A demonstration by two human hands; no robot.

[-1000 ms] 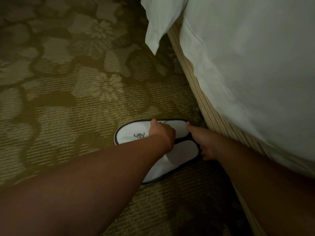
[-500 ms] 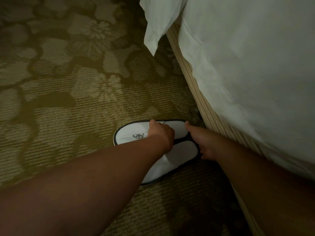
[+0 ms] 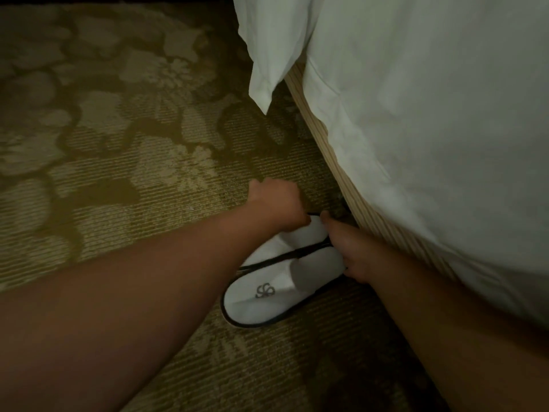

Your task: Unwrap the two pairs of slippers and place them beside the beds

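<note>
Two white slippers with dark trim lie side by side on the carpet next to the bed (image 3: 430, 129). The nearer slipper (image 3: 267, 301) shows a grey logo on its toe, which points toward me. My left forearm covers most of the farther slipper (image 3: 300, 237). My left hand (image 3: 276, 203) is curled over the far slipper's heel end and seems to grip its rim. My right hand (image 3: 353, 254) holds the heel end of the nearer slipper, fingers curled on its edge, close to the bed base (image 3: 332, 162).
Patterned olive carpet (image 3: 118, 173) stretches to the left and front. A white duvet hangs over the striped bed base on the right, and a pillow corner (image 3: 264, 69) dangles above the floor behind the slippers.
The pair has been turned round: the logo toes, which pointed left, now point toward me. Both hands stayed on the slippers and sit at their far ends by the bed.
</note>
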